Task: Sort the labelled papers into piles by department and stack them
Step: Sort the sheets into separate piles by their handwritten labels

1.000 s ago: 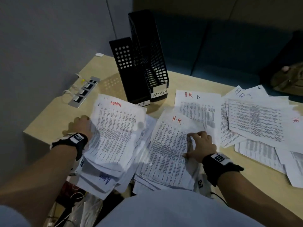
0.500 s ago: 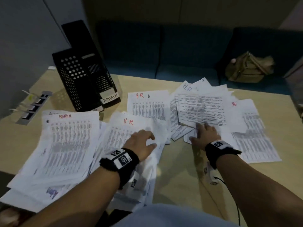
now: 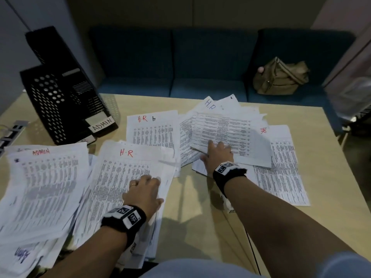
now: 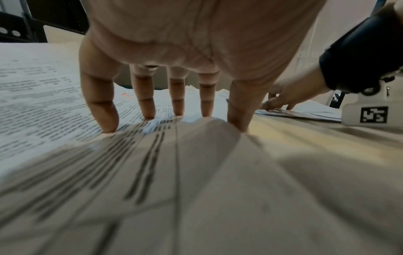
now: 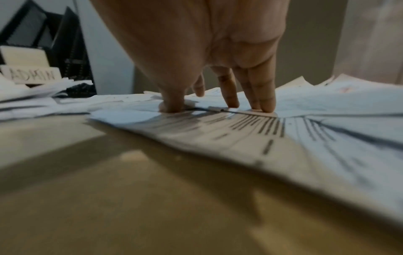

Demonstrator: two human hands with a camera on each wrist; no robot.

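An ADMIN pile (image 3: 42,187) lies at the near left of the table. Beside it is an HR pile (image 3: 124,177); my left hand (image 3: 144,189) rests on it with straight spread fingers (image 4: 144,103) pressing the top sheet. A single HR sheet (image 3: 154,131) lies behind. At the right is a loose heap of HR papers (image 3: 226,131). My right hand (image 3: 216,153) presses straight fingertips (image 5: 263,103) on a sheet edge in that heap, thumb (image 5: 172,103) down on the paper too.
Two black mesh file holders (image 3: 66,101), one labelled ADMIN, stand at the back left. A socket strip (image 3: 12,133) sits at the left edge. Behind the table is a blue sofa (image 3: 200,63) with a tan bag (image 3: 281,77). Bare tabletop (image 3: 200,217) shows between my arms.
My view swung right. The left hand left the ADMIN pile and came to the HR pile; the right hand went from the HR pile to the loose heap at the right.
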